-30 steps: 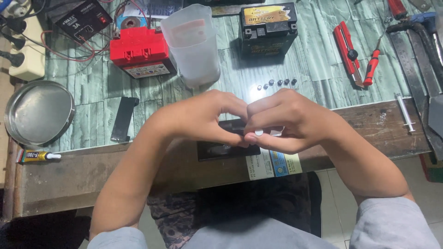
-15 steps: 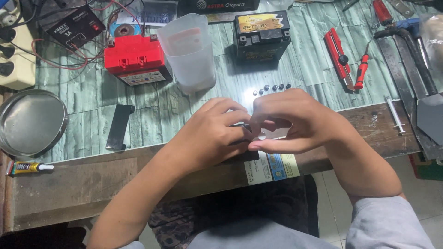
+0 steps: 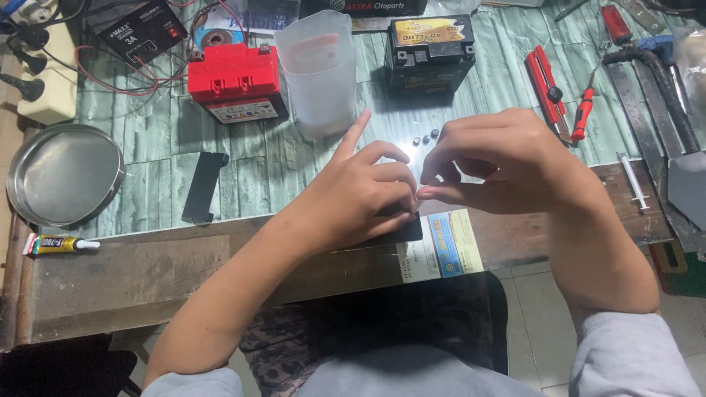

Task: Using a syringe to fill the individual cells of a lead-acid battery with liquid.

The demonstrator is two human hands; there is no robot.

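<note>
My left hand (image 3: 360,192) and my right hand (image 3: 504,163) meet over the front edge of the workbench. The left hand curls onto a flat black strip (image 3: 403,229) lying at the edge, with its index finger sticking up. The right hand's thumb and fingers are pinched together against the left fingertips, just above that strip. What sits between them is hidden. A few small black caps (image 3: 425,137) lie on the green table top just behind the hands.
Behind the hands stand a translucent plastic cup (image 3: 320,73), a red battery (image 3: 235,82) and a black battery (image 3: 430,55). Another black strip (image 3: 204,185), a round metal dish (image 3: 62,173) and a glue tube (image 3: 55,244) lie left. Red cutter (image 3: 544,84), red screwdriver (image 3: 581,114), syringe (image 3: 634,182) lie right.
The view has shifted and the hands sit lower and closer. My left index finger has lifted and now points up; the hands stay joined over the black strip.
</note>
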